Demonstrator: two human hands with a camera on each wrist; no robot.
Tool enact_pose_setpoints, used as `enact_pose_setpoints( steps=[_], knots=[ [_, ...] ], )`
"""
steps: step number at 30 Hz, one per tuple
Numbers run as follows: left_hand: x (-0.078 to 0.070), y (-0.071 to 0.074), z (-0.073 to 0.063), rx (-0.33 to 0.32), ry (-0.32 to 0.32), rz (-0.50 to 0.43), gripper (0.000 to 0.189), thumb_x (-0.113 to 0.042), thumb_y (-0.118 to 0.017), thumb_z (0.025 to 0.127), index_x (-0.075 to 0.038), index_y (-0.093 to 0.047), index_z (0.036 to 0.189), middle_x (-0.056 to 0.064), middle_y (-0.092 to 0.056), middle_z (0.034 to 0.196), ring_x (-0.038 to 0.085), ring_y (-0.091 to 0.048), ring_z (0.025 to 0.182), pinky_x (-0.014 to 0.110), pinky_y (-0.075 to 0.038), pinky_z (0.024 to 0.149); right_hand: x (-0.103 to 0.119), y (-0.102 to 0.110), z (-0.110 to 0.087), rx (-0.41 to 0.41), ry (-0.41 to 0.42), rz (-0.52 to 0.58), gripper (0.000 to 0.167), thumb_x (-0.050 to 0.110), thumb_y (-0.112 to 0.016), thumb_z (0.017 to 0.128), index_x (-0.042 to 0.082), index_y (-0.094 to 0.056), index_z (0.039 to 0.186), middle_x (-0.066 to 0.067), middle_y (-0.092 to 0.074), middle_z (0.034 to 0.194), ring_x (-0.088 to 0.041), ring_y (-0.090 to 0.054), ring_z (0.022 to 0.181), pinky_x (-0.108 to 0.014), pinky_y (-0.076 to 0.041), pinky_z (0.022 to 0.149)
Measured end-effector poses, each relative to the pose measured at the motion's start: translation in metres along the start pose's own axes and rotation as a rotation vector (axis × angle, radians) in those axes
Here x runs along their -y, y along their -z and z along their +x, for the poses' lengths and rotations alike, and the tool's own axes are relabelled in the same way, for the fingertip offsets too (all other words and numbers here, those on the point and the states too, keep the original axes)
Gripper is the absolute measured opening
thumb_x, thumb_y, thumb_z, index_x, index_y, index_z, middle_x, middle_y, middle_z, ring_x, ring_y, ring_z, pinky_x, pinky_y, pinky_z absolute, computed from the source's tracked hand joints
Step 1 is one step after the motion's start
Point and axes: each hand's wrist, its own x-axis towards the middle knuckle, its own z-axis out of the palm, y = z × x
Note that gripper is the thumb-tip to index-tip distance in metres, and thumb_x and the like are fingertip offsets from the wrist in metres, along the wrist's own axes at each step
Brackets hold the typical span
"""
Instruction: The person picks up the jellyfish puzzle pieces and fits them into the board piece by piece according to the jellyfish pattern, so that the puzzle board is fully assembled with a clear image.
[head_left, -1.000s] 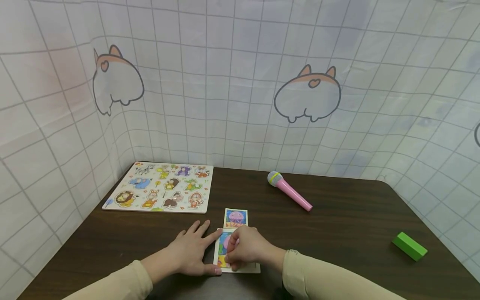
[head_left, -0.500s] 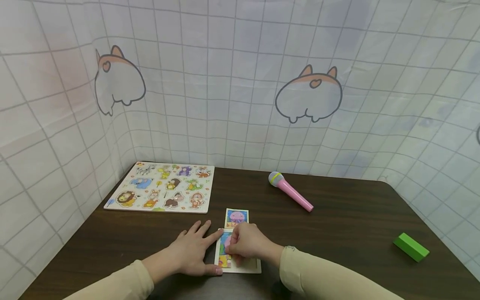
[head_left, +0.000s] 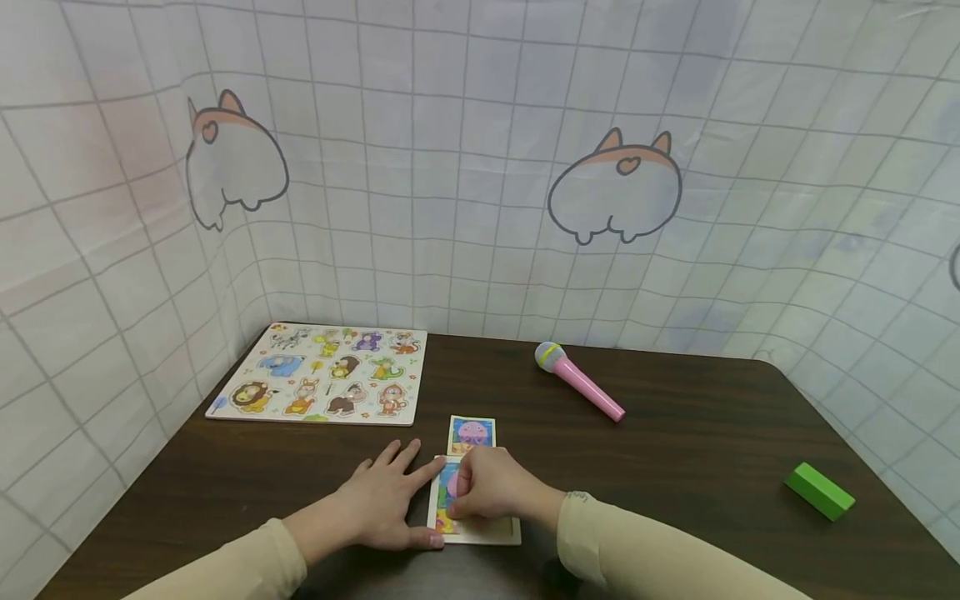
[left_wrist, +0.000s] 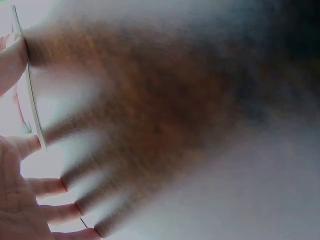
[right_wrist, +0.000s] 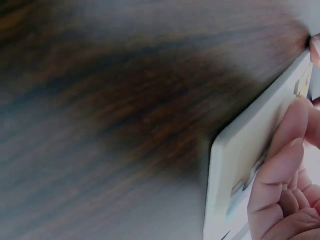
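Observation:
A small picture puzzle in a pale frame (head_left: 495, 537) lies on the table, its left part filled with colourful sea-themed pieces. My left hand (head_left: 382, 504) is spread flat on the table, thumb and forefinger at the frame's left edge. Over the middle of the puzzle my right hand (head_left: 498, 487) has curled fingers, with thumb and forefinger pinching at a puzzle piece (head_left: 446, 523) in the lower left. The right wrist view shows those fingertips (right_wrist: 295, 112) low over the bare tray, beside a yellow piece edge. Much of the puzzle is hidden under this hand.
Just beyond the frame lies a jellyfish picture card (head_left: 472, 433). A larger animal puzzle board (head_left: 318, 375) is at the back left. Back and centre right, there is a pink toy microphone (head_left: 581, 383), and a green block (head_left: 820, 492) sits far right. A grid-patterned curtain (head_left: 480, 167) surrounds the table.
My right hand has shifted slightly over the lower-left part of the puzzle, its fingers still bunched. The left hand stays in place at the frame's edge.

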Motion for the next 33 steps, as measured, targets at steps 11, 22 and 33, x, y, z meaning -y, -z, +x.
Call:
enact_pose_setpoints(
  steps=[11,22,33],
  knots=[
    [0.002,0.001,0.000,0.011,0.001,-0.021,0.094,-0.071,-0.069,0.083,-0.023,-0.040,0.159,0.024,-0.032,0.164,0.052,-0.030,0.149,0.073,-0.036,0.107,0.007,-0.002,-0.001,-0.003,0.035,-0.078,0.033,0.013,-0.084,0.082,0.013,-0.060,0.059,0.007,-0.051,0.056,-0.006,-0.046,0.053,-0.019,-0.034,0.048],
    [0.003,-0.003,-0.001,0.001,0.001,-0.041,0.095,-0.070,-0.071,0.082,-0.022,-0.041,0.158,0.024,-0.033,0.163,0.052,-0.031,0.149,0.073,-0.036,0.107,0.002,0.003,-0.007,0.010,0.022,0.015,0.029,0.017,-0.084,0.084,0.013,-0.062,0.066,0.006,-0.057,0.057,-0.005,-0.052,0.053,-0.019,-0.038,0.049],
    [0.001,-0.001,0.000,0.013,0.006,-0.035,0.095,-0.071,-0.070,0.083,-0.023,-0.039,0.159,0.023,-0.031,0.164,0.051,-0.029,0.150,0.073,-0.035,0.109,-0.052,0.056,-0.052,-0.035,0.095,0.192,0.011,0.014,-0.074,0.094,0.005,-0.068,0.089,-0.001,-0.067,0.076,-0.014,-0.067,0.070,-0.026,-0.053,0.061]
  ],
)
